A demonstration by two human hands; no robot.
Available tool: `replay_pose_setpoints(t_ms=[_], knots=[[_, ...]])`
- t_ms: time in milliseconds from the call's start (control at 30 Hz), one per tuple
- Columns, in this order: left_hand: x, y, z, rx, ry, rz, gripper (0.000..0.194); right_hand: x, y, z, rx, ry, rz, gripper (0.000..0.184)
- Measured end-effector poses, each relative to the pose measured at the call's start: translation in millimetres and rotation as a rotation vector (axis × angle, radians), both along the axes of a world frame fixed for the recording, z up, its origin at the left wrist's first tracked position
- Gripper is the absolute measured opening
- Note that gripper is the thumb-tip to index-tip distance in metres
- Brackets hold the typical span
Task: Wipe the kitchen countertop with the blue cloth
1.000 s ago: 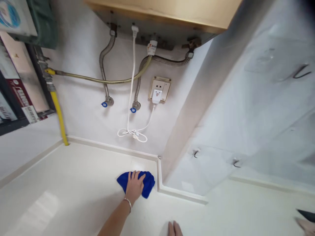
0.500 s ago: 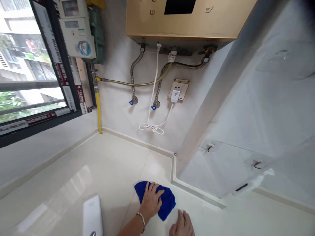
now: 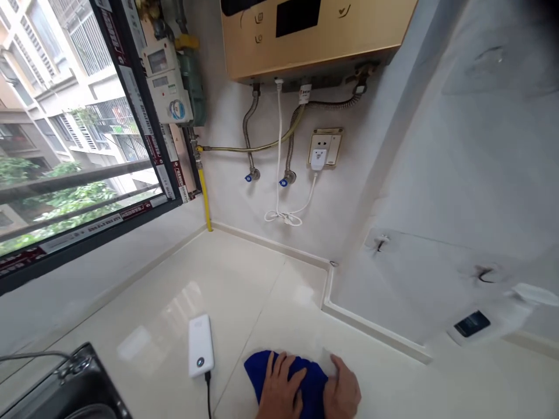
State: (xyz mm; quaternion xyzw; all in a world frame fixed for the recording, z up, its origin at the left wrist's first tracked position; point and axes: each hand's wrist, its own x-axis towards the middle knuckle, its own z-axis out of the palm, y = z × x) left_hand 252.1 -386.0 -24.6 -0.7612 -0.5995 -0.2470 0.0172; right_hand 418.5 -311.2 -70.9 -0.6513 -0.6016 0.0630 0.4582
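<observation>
A bunched blue cloth [image 3: 312, 387] lies on the glossy pale countertop [image 3: 244, 285] at the bottom middle of the head view. My left hand [image 3: 282, 384] rests on top of it, fingers stretched out and a little spread. At the cloth's right edge is my right hand [image 3: 343, 390], its fingers curled inward against the fabric and one digit pointing up. What lies inside that curl is partly hidden. A faint pale smear shows on the counter just beyond its fingertip. Left of the cloth lies a white power bank [image 3: 201, 346] with a black cable.
A black-rimmed metal sink [image 3: 94, 378] takes the lower left corner. A gold water heater [image 3: 318, 43] hangs above hoses and a socket [image 3: 325, 148]. A raised ledge [image 3: 375, 333] bounds the counter at right. Wires stick out of the wall; a window [image 3: 74, 134] stands left.
The view has shifted, bringing the sink and more of the power bank into sight. My right hand, earlier apart from the cloth, now touches its right edge. My left hand stays on the cloth.
</observation>
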Motion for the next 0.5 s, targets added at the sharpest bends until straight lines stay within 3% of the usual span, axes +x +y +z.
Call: replay_pose_setpoints(t_ms=[133,233,367,500], knots=[[1.4,-27.9,-19.5,0.053,0.103,-0.005,0.066,-0.6,-1.5,1.1,-0.003,-0.021,0.061,0.045],[2.4,-38.1,-25.3,0.049,0.115,-0.007,0.066,-0.3,-2.8,4.3,-0.018,0.006,0.089,0.044],[0.9,-33.5,-12.1,-0.043,0.022,-0.039,0.061,4.6,-6.4,7.6,-0.039,0.088,0.118,0.043],[-7.2,-4.8,10.8,-0.148,-0.066,-0.143,0.053,9.7,-8.2,4.4,-0.079,0.122,0.167,0.039]])
